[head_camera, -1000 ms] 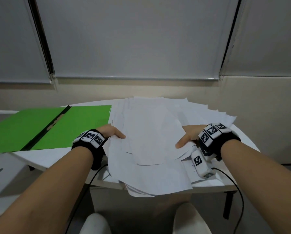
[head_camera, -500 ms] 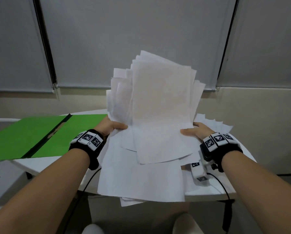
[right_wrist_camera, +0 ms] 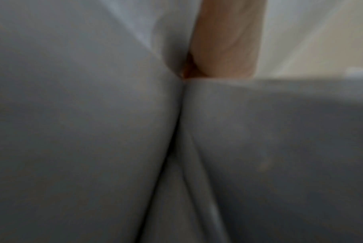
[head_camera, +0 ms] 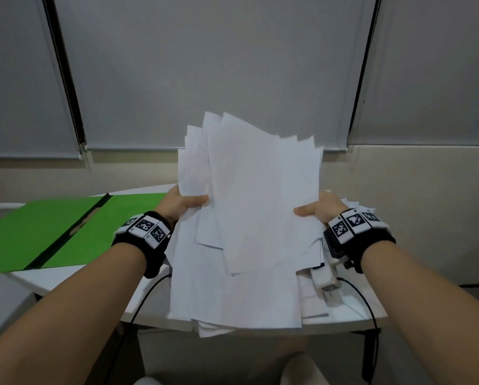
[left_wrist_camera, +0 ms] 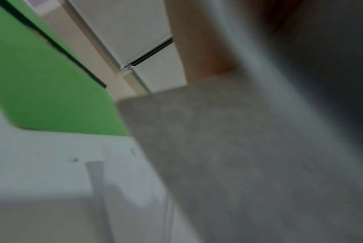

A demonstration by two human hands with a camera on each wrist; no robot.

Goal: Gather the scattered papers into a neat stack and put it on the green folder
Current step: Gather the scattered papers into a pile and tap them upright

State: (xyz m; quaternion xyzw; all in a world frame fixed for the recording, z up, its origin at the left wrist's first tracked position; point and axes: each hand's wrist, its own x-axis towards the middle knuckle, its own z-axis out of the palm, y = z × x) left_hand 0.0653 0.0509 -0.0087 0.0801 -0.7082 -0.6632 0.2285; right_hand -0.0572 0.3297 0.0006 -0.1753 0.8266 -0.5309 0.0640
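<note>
A loose, fanned bundle of white papers [head_camera: 249, 195] is tilted up on edge over the table, its lower end hanging past the front edge. My left hand [head_camera: 186, 204] grips its left side, thumb on the front sheet. My right hand [head_camera: 314, 208] grips the right side the same way. More sheets [head_camera: 355, 207] lie flat on the table behind my right wrist. The green folder [head_camera: 66, 232] lies open on the table to the left, also green folder [left_wrist_camera: 41, 82] in the left wrist view. Both wrist views are filled by blurred paper [right_wrist_camera: 93, 131] close to the lens.
The white table [head_camera: 74, 276] has a rounded front edge with a black cable [head_camera: 146, 295] hanging off it. A second white surface [head_camera: 2, 295] sits at the lower left. Grey roller blinds [head_camera: 205, 65] and a beige wall stand behind.
The papers went from lying flat on the table to being raised and tilted upright between both hands. In the last half second the bundle's top dropped lower and fanned to the right.
</note>
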